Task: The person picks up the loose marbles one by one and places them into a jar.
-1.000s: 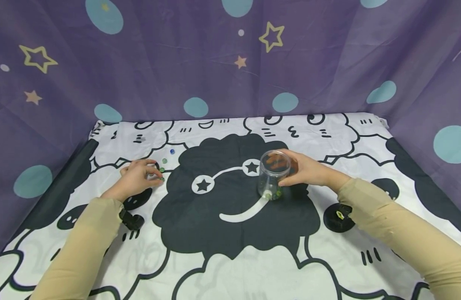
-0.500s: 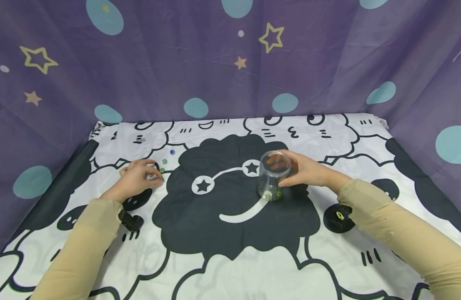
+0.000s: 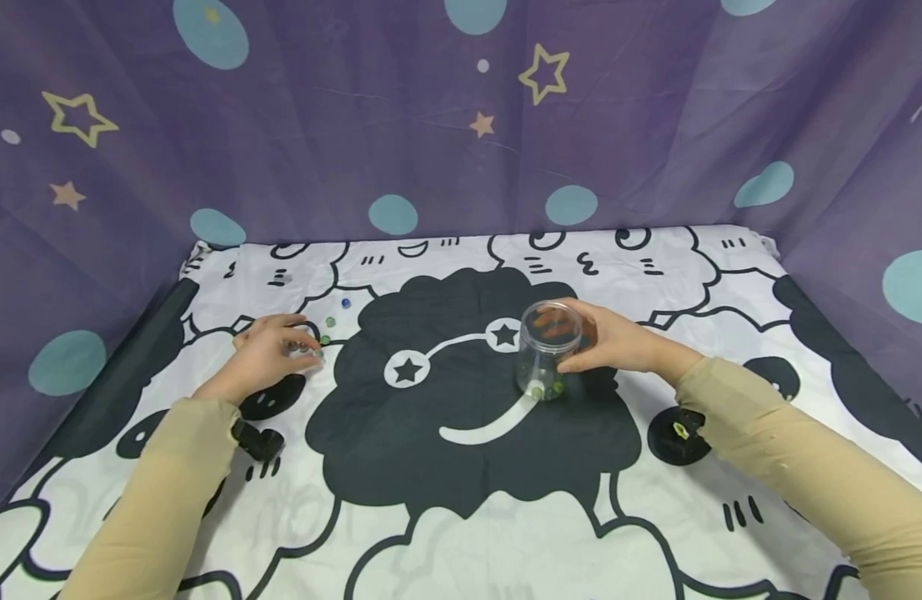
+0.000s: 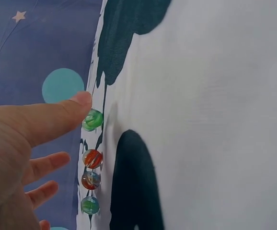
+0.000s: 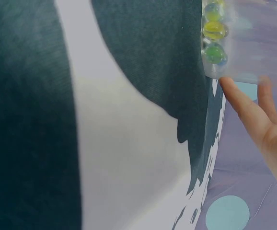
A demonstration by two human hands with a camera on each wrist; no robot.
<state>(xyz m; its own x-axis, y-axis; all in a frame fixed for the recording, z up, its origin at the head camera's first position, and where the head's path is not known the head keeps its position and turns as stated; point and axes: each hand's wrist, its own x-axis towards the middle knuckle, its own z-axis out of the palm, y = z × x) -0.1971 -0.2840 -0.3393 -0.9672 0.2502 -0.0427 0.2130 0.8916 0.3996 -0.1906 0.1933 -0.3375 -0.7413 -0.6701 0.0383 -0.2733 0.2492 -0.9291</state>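
At the left of the cloth, my left hand (image 3: 262,354) has thumb and forefinger around a green marble (image 4: 93,120). The forefinger is hidden in the left wrist view. Close below it lie an orange-red marble (image 4: 92,158), a red-and-blue one (image 4: 91,180) and another green marble (image 4: 89,205). My right hand (image 3: 618,337) grips a clear, lidless jar (image 3: 539,358) that stands upright on the cloth's dark sheep. At the jar's bottom are several marbles, among them a yellow one (image 5: 214,30) and a green one (image 5: 214,53).
A blue marble (image 3: 346,303) lies farthest back, with a pale green marble (image 3: 330,322) nearer the left hand. The sheep-print cloth (image 3: 461,550) covers the table. Behind it hangs a purple curtain (image 3: 431,158) with stars and spots.
My left hand has shifted slightly to the left, and the marble at its fingertips has moved a little with it. The right hand and the jar stay in place.
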